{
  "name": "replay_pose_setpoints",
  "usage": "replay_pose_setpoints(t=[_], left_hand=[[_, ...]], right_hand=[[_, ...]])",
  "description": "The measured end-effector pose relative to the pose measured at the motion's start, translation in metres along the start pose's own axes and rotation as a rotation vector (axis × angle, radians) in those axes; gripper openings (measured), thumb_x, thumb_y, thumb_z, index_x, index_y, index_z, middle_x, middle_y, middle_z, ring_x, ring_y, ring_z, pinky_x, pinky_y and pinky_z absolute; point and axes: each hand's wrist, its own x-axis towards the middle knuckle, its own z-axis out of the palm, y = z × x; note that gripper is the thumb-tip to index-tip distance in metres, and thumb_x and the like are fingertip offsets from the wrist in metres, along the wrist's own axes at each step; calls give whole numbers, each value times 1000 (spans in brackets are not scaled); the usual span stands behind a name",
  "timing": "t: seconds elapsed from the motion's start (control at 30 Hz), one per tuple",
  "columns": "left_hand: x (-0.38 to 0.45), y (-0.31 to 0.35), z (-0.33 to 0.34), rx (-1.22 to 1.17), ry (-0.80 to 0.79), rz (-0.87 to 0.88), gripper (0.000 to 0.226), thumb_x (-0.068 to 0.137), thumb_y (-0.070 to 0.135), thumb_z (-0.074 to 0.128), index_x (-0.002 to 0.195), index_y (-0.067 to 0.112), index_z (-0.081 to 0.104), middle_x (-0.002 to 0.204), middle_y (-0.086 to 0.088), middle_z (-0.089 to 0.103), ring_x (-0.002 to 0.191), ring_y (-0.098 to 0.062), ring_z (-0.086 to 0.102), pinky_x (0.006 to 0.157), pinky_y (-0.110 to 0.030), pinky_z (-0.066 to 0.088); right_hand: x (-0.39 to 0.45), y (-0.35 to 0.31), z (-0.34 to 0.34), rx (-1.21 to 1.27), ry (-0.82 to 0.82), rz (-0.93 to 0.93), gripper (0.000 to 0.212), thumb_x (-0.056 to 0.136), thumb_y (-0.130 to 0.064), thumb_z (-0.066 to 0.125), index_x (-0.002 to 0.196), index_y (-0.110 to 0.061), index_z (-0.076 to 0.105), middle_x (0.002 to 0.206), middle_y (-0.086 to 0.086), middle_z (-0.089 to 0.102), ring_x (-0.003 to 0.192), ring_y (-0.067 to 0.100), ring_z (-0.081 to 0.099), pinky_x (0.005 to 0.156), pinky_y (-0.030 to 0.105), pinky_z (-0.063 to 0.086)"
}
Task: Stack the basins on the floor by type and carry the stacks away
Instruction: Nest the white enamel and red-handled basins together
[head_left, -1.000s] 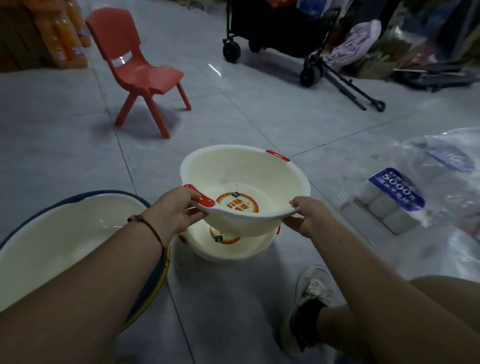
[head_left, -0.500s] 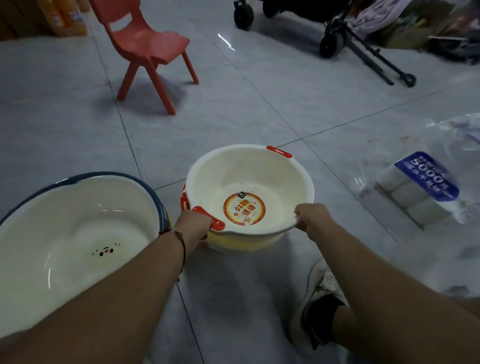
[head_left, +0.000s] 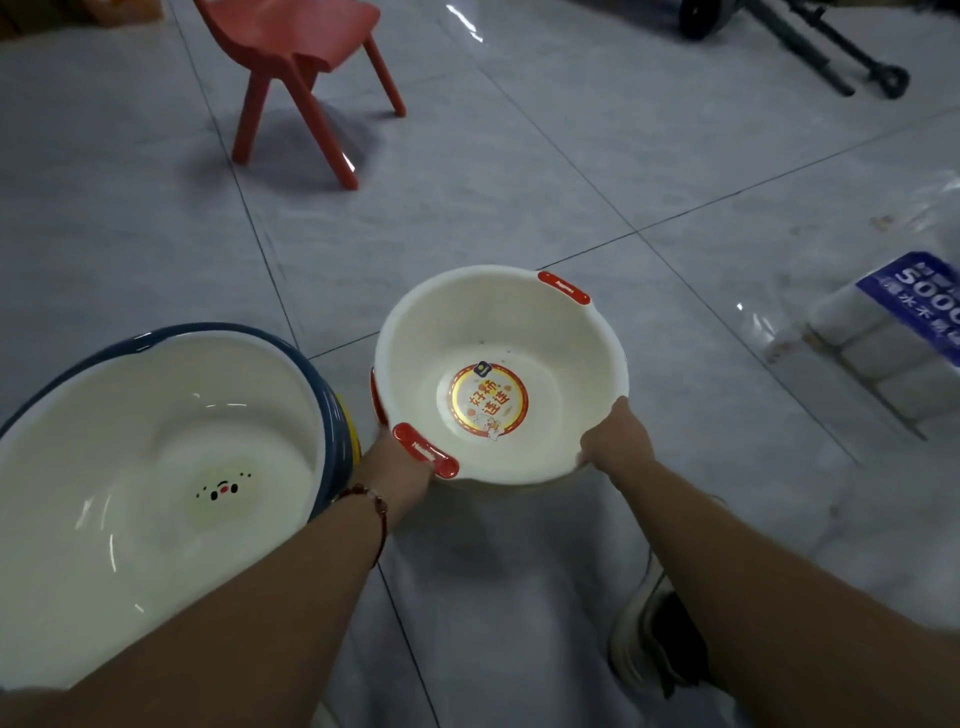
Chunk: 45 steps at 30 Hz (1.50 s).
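Cream basin (head_left: 498, 332) between left hand (head_left: 400, 457) and right hand (head_left: 615, 441), rim in each grip

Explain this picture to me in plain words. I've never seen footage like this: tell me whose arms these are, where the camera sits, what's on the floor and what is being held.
There is no machine here. The view comes from a wide-angle camera worn on a person's head, looking forward and down, so the two bare arms reaching in from the bottom are the wearer's own.

The left hand, with a red bracelet on its wrist, and the right hand grip opposite sides of the rim of a cream basin with red handles. It has a round red sticker inside. A second rim edge just below it suggests it is nested in a matching basin.

To the left stands a larger basin with a dark blue rim, white inside with a small face printed on its bottom.

Also on the tiled floor: a red plastic chair, a plastic-wrapped pack with a blue label, and the wearer's shoe.
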Motion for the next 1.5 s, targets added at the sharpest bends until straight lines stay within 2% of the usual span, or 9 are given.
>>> replay_pose_setpoints(t=[0.1,0.2,0.27,0.4,0.53,0.8,0.93,1.1,1.5], left_hand=[[2,-4,11,-15,-32,-28,30,94,27,67,108,40,44,98,14,59,97,-13,60,84,-30,49],[5,-12,18,121,-38,-95,72,95,37,61,150,27,14,113,11,54,103,-17,57,92,-36,49],[14,-24,20,206,-40,-95,89,92,43,62,152,36,-4,118,6,57,102,-17,59,93,-42,52],[24,-30,12,289,-122,-53,85,84,52,63,150,37,13,125,4,59,106,-19,61,94,-47,54],[4,1,2,513,-106,54,46,94,31,56,135,18,42,120,-6,57,102,-22,58,91,-38,54],[-56,20,-58,767,128,356,47,91,49,49,133,28,39,124,-7,48,103,-25,55,88,-46,53],[-111,6,-112,914,251,368,64,95,51,39,152,27,22,156,-14,27,134,-34,40,103,-47,42],[-201,-51,-189,906,332,233,82,95,63,38,158,30,-2,166,-12,-3,151,-35,9,119,-49,18],[-429,-232,-284,765,640,-386,88,89,67,42,158,31,1,166,-12,-2,150,-36,12,119,-50,18]], right_hand=[[3,4,8,-21,5,-24,63,87,-13,66,139,-8,32,129,15,55,112,32,55,85,39,48],[4,7,9,-53,-25,-30,68,90,-18,64,145,-9,26,134,15,52,116,32,53,90,39,46],[7,8,8,-103,-47,-48,73,88,-17,67,146,-9,24,134,16,52,116,32,53,88,38,46],[10,8,5,-202,-90,-28,80,85,-18,67,149,-9,21,138,18,47,124,36,50,94,39,46],[-6,0,-2,-338,-107,-96,62,84,-27,63,139,-12,37,137,15,45,119,34,52,94,36,47],[-89,-44,-43,-929,59,-537,80,90,-63,51,153,-26,20,161,8,21,146,37,23,117,56,23],[-163,-76,-54,-1075,51,-751,82,91,-64,48,156,-28,14,165,10,9,150,37,10,120,57,12],[-255,-135,-29,-1112,13,-964,84,93,-64,46,158,-28,8,165,8,4,151,35,6,121,53,9],[-453,-207,141,-1101,-273,-1555,80,94,-61,45,157,-24,12,164,8,13,149,35,15,119,51,19]])
